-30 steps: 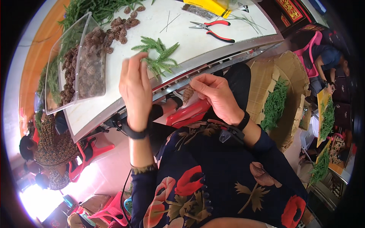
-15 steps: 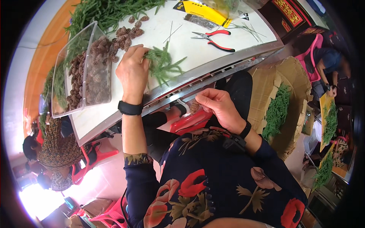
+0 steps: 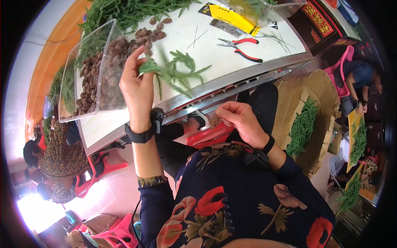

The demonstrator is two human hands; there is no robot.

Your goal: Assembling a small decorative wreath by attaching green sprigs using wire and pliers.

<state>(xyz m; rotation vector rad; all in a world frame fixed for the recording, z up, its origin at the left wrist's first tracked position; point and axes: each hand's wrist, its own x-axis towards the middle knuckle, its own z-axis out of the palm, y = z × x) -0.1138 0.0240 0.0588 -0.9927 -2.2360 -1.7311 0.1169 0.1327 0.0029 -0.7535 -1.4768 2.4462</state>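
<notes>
Left hand (image 3: 136, 89) has lifted one green sprig (image 3: 173, 72); right hand (image 3: 242, 120) holds one pinecone (image 3: 214, 121).

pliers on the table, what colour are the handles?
Red with black, on the pliers lying on the white table; the head view shows them clearly.

The left hand (image 3: 136, 89) pinches a green fir sprig (image 3: 175, 72) above the white table (image 3: 215, 49), beside a clear bin of pine cones (image 3: 97, 76). The right hand (image 3: 242, 120) holds a small cone (image 3: 214, 121) over the lap; red-handled pliers (image 3: 242, 44) lie farther off.
</notes>
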